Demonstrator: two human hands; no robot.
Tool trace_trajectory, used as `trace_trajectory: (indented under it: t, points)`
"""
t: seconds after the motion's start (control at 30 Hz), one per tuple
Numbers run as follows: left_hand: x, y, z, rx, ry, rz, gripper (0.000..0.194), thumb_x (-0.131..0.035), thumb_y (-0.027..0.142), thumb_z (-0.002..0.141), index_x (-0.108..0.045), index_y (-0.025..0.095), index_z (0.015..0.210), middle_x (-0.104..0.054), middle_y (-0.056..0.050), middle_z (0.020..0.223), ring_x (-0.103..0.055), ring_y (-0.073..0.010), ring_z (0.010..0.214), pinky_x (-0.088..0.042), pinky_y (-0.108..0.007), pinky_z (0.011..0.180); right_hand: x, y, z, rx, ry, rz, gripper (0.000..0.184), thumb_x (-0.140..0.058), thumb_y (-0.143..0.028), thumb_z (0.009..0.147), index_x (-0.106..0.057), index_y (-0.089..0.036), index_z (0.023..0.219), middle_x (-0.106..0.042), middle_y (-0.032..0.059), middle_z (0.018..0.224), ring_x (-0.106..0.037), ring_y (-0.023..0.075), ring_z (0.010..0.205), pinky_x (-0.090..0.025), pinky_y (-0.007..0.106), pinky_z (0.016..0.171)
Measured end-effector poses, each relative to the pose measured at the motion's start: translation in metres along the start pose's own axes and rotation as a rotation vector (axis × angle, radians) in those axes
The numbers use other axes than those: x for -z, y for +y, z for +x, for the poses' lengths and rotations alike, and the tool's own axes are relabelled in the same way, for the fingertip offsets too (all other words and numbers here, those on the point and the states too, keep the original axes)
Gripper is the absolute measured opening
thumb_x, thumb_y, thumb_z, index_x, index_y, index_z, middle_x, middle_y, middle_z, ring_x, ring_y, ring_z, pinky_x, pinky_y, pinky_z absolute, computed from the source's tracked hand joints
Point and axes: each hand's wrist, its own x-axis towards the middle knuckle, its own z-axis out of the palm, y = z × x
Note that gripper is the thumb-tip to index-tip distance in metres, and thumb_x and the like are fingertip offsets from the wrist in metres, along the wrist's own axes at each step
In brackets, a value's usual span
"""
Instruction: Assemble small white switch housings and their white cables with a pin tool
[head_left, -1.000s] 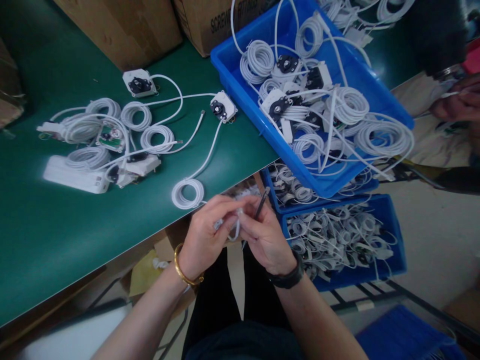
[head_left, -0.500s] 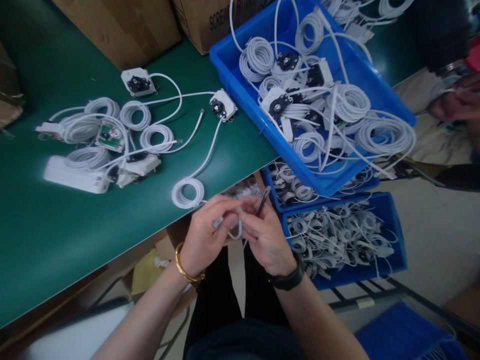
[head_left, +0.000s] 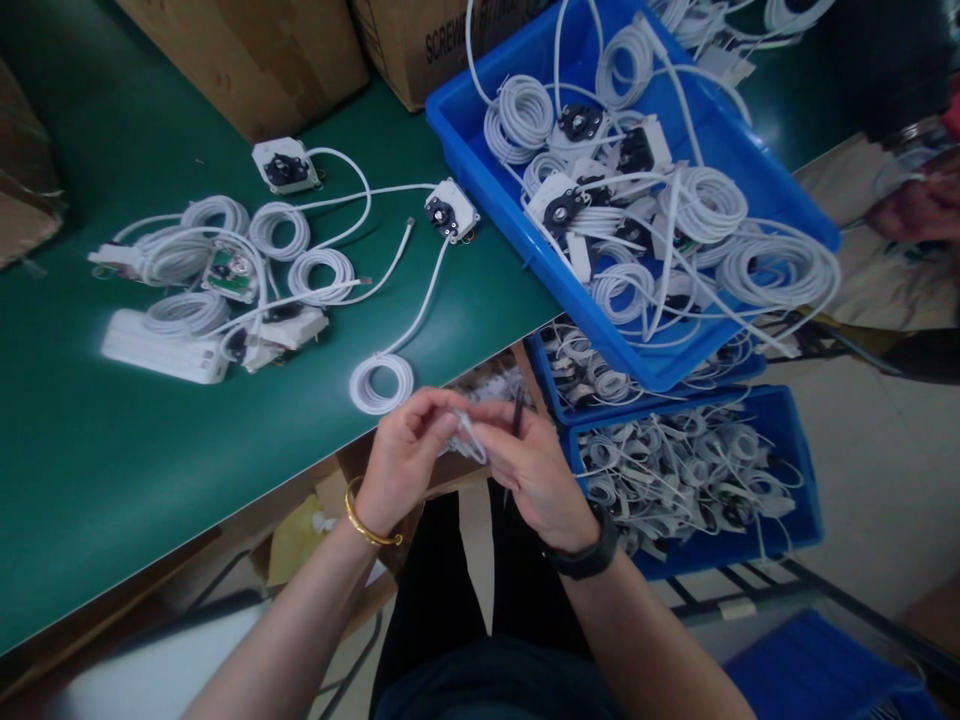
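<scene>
My left hand [head_left: 405,455] is closed, thumb and fingers pinching a short white cable loop [head_left: 471,438] in front of the bench edge. Fingers of my right hand [head_left: 540,475] grip the other side of that loop. A thin dark rod-like tool [head_left: 518,408] is tucked in the right hand and points up between the fingers; its kind is unclear. The cable's ends are hidden by my fingers. Just beyond my left hand, a coiled white cable [head_left: 382,384] lies at the bench edge, its lead running to a white box with a black round fitting [head_left: 450,210].
More coiled cables and white boxes lie on the green bench [head_left: 247,430], beside a white power bank-like block [head_left: 161,347]. A full blue bin [head_left: 487,190] overhangs the bench on the right; another blue bin [head_left: 808,480] stands below. Cardboard boxes [head_left: 247,60] stand behind. Another person's hand [head_left: 919,205] shows far right.
The cable loop between my hands has narrowed and tilted. The dark tool has swung more upright in my right hand. The whole view has shifted slightly.
</scene>
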Motion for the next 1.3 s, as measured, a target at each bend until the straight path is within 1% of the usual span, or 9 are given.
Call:
trace_trajectory:
  t: [0.1, 0.2, 0.5, 0.63, 0.73, 0.83, 0.93, 1.1, 1.3]
  points:
    - [-0.001, 0.003, -0.001, 0.021, 0.002, -0.054, 0.013, -0.058, 0.026, 0.084, -0.06, 0.016, 0.092, -0.058, 0.002, 0.069, -0.055, -0.0093, 0.06, -0.044, -0.02, 0.059, 0.003, 0.001, 0.001, -0.001, -0.03, -0.114, 0.014, -0.066, -0.028, 0.072, -0.067, -0.014, 0.073, -0.061, -0.0014, 0.06, -0.028, 0.0009, 0.038, -0.014, 0.02, 0.036]
    - [0.0, 0.003, -0.002, -0.002, 0.003, 0.04, 0.013, -0.058, 0.025, 0.085, -0.061, 0.016, 0.092, -0.058, 0.0, 0.075, -0.055, -0.0096, 0.064, -0.045, -0.021, 0.061, 0.006, 0.003, 0.002, 0.024, -0.023, -0.157, 0.017, -0.066, -0.031, 0.073, -0.067, -0.014, 0.07, -0.06, -0.0015, 0.057, -0.029, 0.0019, 0.039, -0.015, 0.02, 0.037]
    - [0.008, 0.007, -0.002, -0.154, -0.072, 0.321, 0.011, -0.055, 0.021, 0.086, -0.065, 0.018, 0.089, -0.06, -0.002, 0.086, -0.058, -0.0126, 0.079, -0.045, -0.024, 0.073, 0.005, 0.005, -0.002, -0.033, -0.086, -0.018, 0.026, -0.071, -0.036, 0.071, -0.06, -0.013, 0.067, -0.053, -0.0028, 0.057, -0.031, 0.0023, 0.042, -0.013, 0.019, 0.038]
    - [0.012, 0.013, 0.002, -0.095, -0.131, 0.29, 0.012, -0.052, 0.02, 0.086, -0.064, 0.017, 0.089, -0.058, -0.001, 0.082, -0.057, -0.0105, 0.067, -0.046, -0.023, 0.065, 0.01, 0.008, -0.004, -0.068, -0.197, 0.04, 0.032, -0.067, -0.045, 0.075, -0.06, -0.015, 0.068, -0.053, -0.0041, 0.056, -0.022, 0.0006, 0.037, -0.011, 0.02, 0.037]
    - [0.015, 0.013, 0.004, -0.077, -0.088, 0.279, 0.013, -0.052, 0.022, 0.086, -0.063, 0.016, 0.09, -0.059, -0.002, 0.084, -0.058, -0.0125, 0.073, -0.047, -0.025, 0.07, 0.013, 0.011, -0.005, -0.065, -0.236, -0.118, 0.031, -0.066, -0.045, 0.076, -0.067, -0.014, 0.074, -0.06, -0.0004, 0.064, -0.021, 0.0005, 0.037, -0.01, 0.02, 0.036]
    - [0.009, 0.009, -0.001, -0.069, 0.032, 0.247, 0.02, -0.05, 0.028, 0.088, -0.06, 0.018, 0.102, -0.062, -0.005, 0.097, -0.059, -0.0166, 0.087, -0.047, -0.029, 0.079, 0.011, 0.011, -0.003, 0.017, -0.152, -0.221, 0.028, -0.068, -0.041, 0.074, -0.07, -0.013, 0.074, -0.065, 0.003, 0.069, -0.026, 0.0014, 0.039, -0.011, 0.021, 0.037]
    - [-0.006, 0.002, -0.015, -0.008, 0.065, 0.232, 0.031, -0.043, 0.034, 0.092, -0.051, 0.019, 0.117, -0.062, -0.008, 0.109, -0.059, -0.0188, 0.097, -0.046, -0.033, 0.085, 0.003, 0.006, 0.002, 0.073, -0.004, -0.089, 0.03, -0.071, -0.043, 0.07, -0.07, -0.014, 0.072, -0.061, 0.0008, 0.059, -0.027, 0.0019, 0.038, -0.013, 0.02, 0.037]
    - [-0.029, -0.013, -0.027, -0.057, 0.057, 0.521, 0.028, -0.039, 0.033, 0.091, -0.061, 0.015, 0.088, -0.066, -0.01, 0.09, -0.061, -0.0211, 0.084, -0.045, -0.032, 0.076, -0.009, -0.002, 0.009, 0.096, 0.148, 0.058, 0.032, -0.078, -0.043, 0.06, -0.071, -0.014, 0.07, -0.066, 0.0049, 0.064, -0.05, 0.0087, 0.049, -0.031, 0.019, 0.041]
    - [-0.026, -0.024, -0.019, -0.199, 0.176, 0.592, 0.027, -0.036, 0.027, 0.091, -0.058, 0.017, 0.079, -0.064, -0.005, 0.074, -0.058, -0.0167, 0.066, -0.04, -0.025, 0.06, -0.02, -0.003, 0.016, 0.152, 0.199, 0.053, 0.03, -0.076, -0.042, 0.06, -0.07, -0.013, 0.067, -0.064, 0.0035, 0.059, -0.05, 0.0095, 0.048, -0.033, 0.02, 0.041]
